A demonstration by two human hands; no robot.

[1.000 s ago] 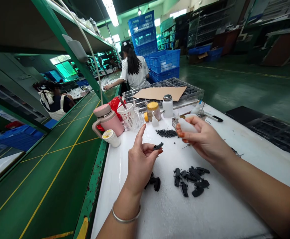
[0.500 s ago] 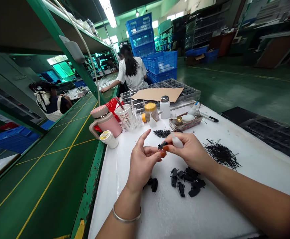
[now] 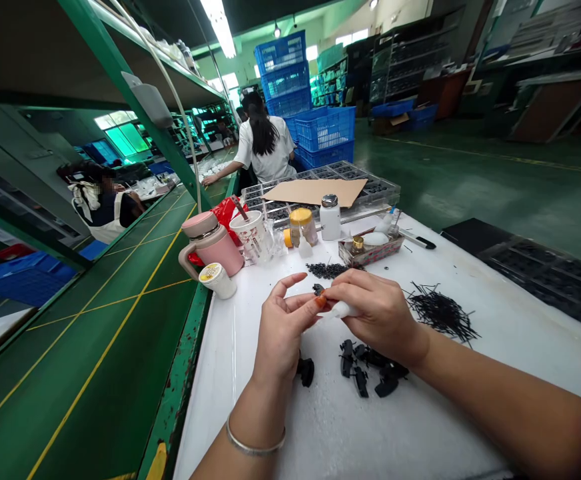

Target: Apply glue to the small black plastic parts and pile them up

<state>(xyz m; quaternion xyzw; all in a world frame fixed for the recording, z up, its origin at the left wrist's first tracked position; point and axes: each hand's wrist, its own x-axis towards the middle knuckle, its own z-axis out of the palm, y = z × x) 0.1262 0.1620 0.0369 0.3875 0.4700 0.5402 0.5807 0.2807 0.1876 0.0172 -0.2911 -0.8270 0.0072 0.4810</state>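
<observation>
The left hand (image 3: 281, 330) pinched a small black part (image 3: 317, 289) at its fingertips, one finger extended; the right hand (image 3: 378, 308), just beside it, was closed around a white squeeze bottle (image 3: 344, 310). Beyond the grip lay a pile of tiny black pieces (image 3: 324, 271); nearer the wearer, a cluster of larger black parts (image 3: 361, 382); to its right, thin black rods (image 3: 440, 312); to its left and beyond, a pink flask (image 3: 216, 245).
</observation>
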